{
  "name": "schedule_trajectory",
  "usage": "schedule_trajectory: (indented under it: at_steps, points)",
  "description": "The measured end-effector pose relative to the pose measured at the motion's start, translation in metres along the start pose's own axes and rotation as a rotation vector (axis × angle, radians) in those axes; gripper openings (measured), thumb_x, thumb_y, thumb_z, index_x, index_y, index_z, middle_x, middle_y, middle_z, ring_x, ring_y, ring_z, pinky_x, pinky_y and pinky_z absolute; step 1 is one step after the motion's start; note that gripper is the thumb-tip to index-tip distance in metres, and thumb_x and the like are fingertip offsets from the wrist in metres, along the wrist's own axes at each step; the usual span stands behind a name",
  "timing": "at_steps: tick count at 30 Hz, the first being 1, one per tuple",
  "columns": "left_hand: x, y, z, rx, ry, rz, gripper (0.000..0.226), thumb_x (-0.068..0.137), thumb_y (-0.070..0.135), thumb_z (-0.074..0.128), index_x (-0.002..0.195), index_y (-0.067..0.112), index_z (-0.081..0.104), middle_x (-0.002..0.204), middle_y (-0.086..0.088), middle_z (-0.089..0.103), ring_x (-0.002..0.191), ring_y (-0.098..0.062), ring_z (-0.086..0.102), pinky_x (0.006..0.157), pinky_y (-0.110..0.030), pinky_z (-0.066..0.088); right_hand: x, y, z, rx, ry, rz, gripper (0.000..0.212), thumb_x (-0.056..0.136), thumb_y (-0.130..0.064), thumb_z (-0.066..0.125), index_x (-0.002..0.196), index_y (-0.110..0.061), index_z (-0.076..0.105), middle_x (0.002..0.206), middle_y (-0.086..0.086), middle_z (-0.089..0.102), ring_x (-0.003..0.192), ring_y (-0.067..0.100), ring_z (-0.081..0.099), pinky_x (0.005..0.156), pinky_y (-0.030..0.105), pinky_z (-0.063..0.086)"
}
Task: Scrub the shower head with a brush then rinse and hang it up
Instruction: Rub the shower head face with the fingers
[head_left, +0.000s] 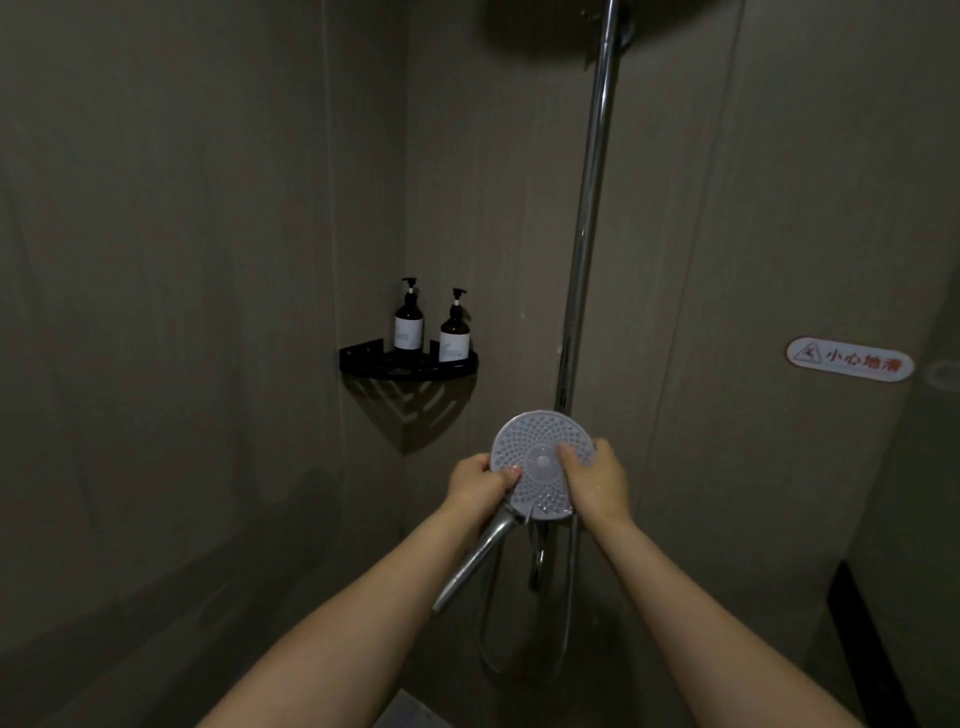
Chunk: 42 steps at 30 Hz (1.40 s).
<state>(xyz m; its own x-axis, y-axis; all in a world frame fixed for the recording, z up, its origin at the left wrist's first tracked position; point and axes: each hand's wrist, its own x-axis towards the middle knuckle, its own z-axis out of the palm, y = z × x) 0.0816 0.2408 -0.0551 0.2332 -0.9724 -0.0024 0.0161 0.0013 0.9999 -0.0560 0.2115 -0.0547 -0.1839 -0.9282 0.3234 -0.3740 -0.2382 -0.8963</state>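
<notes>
A round hand shower head with a pale, dotted spray face is turned toward me in front of the shower wall. Its chrome handle slants down to the left, and a hose loops below it. My left hand grips the head at its left rim where the handle joins. My right hand holds the right rim, with the thumb lying on the spray face. No brush is in view.
A chrome riser pipe runs up the wall to a dark overhead shower. The mixer valve sits behind the head. A black corner shelf holds two pump bottles. A slip-warning sign is on the right wall.
</notes>
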Motion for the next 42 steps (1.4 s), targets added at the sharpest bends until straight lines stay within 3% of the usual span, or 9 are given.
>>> schedule_trajectory:
  at_steps: [2, 5, 11, 18, 21, 24, 28, 36, 42]
  points:
    - [0.001, -0.002, -0.003, 0.005, -0.002, -0.006, 0.023, 0.086, 0.006, 0.060, 0.108, -0.001, 0.063, 0.104, -0.019, 0.069, 0.083, -0.024, 0.067, 0.068, -0.028, 0.056, 0.004, 0.000, -0.003, 0.022, 0.022, 0.003, 0.036, 0.098, -0.036, 0.036, 0.074, -0.016, 0.054, 0.067, -0.006, 0.055, 0.062, 0.010, 0.054, 0.047, 0.019, 0.035]
    - [0.004, -0.006, -0.006, 0.039, 0.007, -0.005, 0.024, 0.085, 0.006, 0.060, 0.107, -0.001, 0.063, 0.104, -0.019, 0.069, 0.082, -0.023, 0.066, 0.066, -0.026, 0.055, 0.004, 0.001, -0.004, 0.067, -0.096, 0.010, 0.025, 0.094, -0.039, 0.047, 0.090, -0.015, 0.053, 0.076, -0.007, 0.058, 0.066, 0.005, 0.057, 0.042, 0.015, 0.041]
    - [0.007, -0.007, -0.006, 0.091, 0.117, 0.057, 0.028, 0.093, 0.020, 0.050, 0.099, -0.003, 0.066, 0.106, -0.022, 0.068, 0.096, -0.029, 0.065, 0.091, -0.040, 0.052, 0.005, -0.007, 0.001, 0.091, -0.052, 0.035, 0.046, 0.100, -0.036, 0.030, 0.087, -0.006, 0.063, 0.075, 0.002, 0.058, 0.056, 0.001, 0.051, 0.040, 0.010, 0.039]
    - [0.007, 0.002, -0.003, -0.532, 0.229, -0.022, 0.021, 0.097, 0.013, 0.041, 0.110, 0.005, 0.055, 0.118, -0.023, 0.060, 0.105, -0.035, 0.060, 0.098, -0.052, 0.047, -0.013, 0.001, 0.005, 0.122, -0.406, 0.125, 0.041, 0.089, -0.054, 0.045, 0.101, -0.017, 0.057, 0.082, -0.003, 0.060, 0.064, 0.008, 0.051, 0.051, 0.019, 0.037]
    - [0.012, 0.018, -0.002, -0.750, 0.325, -0.011, 0.027, 0.097, 0.005, 0.037, 0.122, -0.001, 0.046, 0.127, -0.027, 0.053, 0.109, -0.035, 0.056, 0.102, -0.051, 0.043, -0.020, 0.016, 0.006, 0.060, -0.570, 0.156, 0.037, 0.080, -0.043, 0.065, 0.109, -0.021, 0.057, 0.097, -0.004, 0.065, 0.078, 0.006, 0.056, 0.060, 0.022, 0.037]
    - [0.017, 0.026, -0.007, -0.885, 0.343, -0.014, 0.034, 0.097, 0.001, 0.034, 0.131, 0.000, 0.038, 0.136, -0.025, 0.046, 0.122, -0.038, 0.049, 0.105, -0.053, 0.039, -0.026, 0.027, 0.006, 0.008, -0.698, 0.179, 0.022, 0.080, -0.030, 0.069, 0.099, -0.023, 0.062, 0.085, -0.007, 0.065, 0.066, 0.000, 0.061, 0.052, 0.015, 0.040]
    - [0.015, 0.022, -0.016, -0.967, 0.262, -0.040, 0.037, 0.097, 0.003, 0.037, 0.133, 0.007, 0.037, 0.135, -0.020, 0.048, 0.123, -0.034, 0.050, 0.101, -0.048, 0.043, -0.027, 0.025, 0.005, 0.092, -0.617, 0.138, 0.013, 0.089, -0.026, 0.058, 0.080, -0.022, 0.065, 0.060, -0.011, 0.063, 0.050, -0.004, 0.057, 0.042, 0.007, 0.039]
    - [0.001, -0.009, -0.025, -0.809, -0.041, -0.249, 0.026, 0.089, 0.003, 0.053, 0.115, 0.004, 0.055, 0.116, -0.018, 0.062, 0.097, -0.029, 0.063, 0.085, -0.040, 0.050, -0.031, 0.033, 0.004, 0.064, -0.603, 0.067, 0.023, 0.094, -0.029, 0.050, 0.082, -0.028, 0.070, 0.064, -0.017, 0.062, 0.056, -0.011, 0.055, 0.051, 0.006, 0.038]
    - [0.010, -0.025, -0.023, -0.835, 0.060, -0.262, 0.019, 0.090, -0.002, 0.049, 0.107, 0.002, 0.057, 0.098, -0.014, 0.063, 0.091, -0.026, 0.062, 0.083, -0.041, 0.050, -0.024, 0.051, 0.003, 0.286, -0.497, 0.319, 0.029, 0.096, -0.025, 0.044, 0.089, -0.017, 0.071, 0.063, -0.003, 0.064, 0.048, 0.003, 0.057, 0.041, 0.014, 0.039]
